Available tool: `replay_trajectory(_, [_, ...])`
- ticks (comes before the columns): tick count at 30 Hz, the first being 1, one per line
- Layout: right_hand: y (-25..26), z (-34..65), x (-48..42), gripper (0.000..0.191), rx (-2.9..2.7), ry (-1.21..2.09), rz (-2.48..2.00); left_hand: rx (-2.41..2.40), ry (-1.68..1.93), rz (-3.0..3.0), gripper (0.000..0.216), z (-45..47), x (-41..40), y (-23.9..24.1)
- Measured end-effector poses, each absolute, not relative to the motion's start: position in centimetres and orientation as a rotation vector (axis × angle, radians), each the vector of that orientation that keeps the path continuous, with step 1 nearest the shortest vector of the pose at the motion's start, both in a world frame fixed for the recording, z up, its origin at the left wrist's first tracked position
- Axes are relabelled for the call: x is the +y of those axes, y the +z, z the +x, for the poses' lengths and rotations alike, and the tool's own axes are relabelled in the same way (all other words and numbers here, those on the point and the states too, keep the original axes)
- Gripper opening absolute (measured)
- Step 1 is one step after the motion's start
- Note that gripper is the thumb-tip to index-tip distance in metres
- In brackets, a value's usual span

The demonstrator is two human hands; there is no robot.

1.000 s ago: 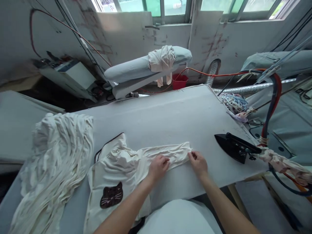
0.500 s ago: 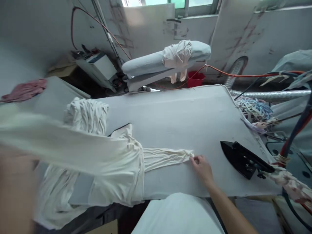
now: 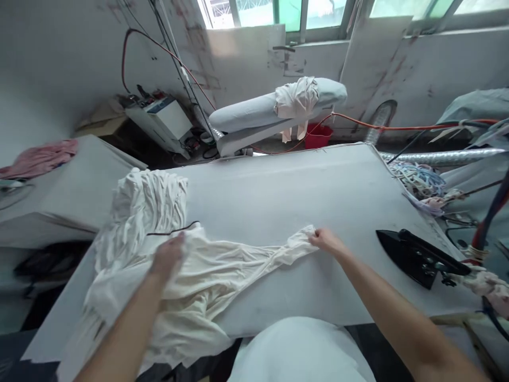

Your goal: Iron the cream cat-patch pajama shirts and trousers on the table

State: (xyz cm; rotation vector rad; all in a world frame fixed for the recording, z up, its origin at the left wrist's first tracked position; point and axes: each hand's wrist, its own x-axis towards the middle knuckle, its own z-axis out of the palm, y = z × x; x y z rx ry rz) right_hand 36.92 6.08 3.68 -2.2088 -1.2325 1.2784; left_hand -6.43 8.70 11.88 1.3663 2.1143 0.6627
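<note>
A cream long-sleeved garment (image 3: 210, 265) with a dark-trimmed edge lies wrinkled across the padded ironing table (image 3: 278, 196). Pinched in my right hand (image 3: 324, 240) is the end of its outstretched sleeve, pulled toward the right. My left hand (image 3: 170, 253) is over the garment's left part, close to the dark trim; its fingers are smeared by motion, so its grip cannot be made out. Behind and left of it rests a heap of similar cream cloth (image 3: 153, 199). To the right of my right hand a black iron (image 3: 421, 257) lies on the table.
A padded sleeve arm (image 3: 246, 112) with cloth wrapped on it stands beyond the back edge. A red bucket (image 3: 318, 136) is behind it. An orange hose (image 3: 382, 127) crosses at the back right, above bundled cloth strips (image 3: 417, 178). Pink cloth (image 3: 43, 156) lies far left.
My left hand has come in from the far left, and the cloth raised there has come down onto the table. My right hand still holds the sleeve end, slightly farther from me.
</note>
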Motion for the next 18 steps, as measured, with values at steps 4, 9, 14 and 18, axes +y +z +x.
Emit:
replay_trajectory(4, [7.3,37.0,5.5,0.040,-1.141,1.248,-2.094,1.753,0.703,1.470,0.046,1.4,11.2,9.9])
replay_trajectory(9, [10.6,38.4,2.7,0.056,-0.753,1.302,-1.723,1.141,0.848,1.687,0.045,17.0,7.6,9.9])
replay_trajectory(14, [9.3,43.7,-5.8,0.063,-0.842,1.080,-2.028,0.899,0.626,1.863,0.049,27.8,-1.8,5.0])
replay_trajectory(18, [8.7,54.5,-9.3,0.072,-1.249,0.244,-2.238,0.905,0.516,1.891,0.036,24.7,-1.9,1.8])
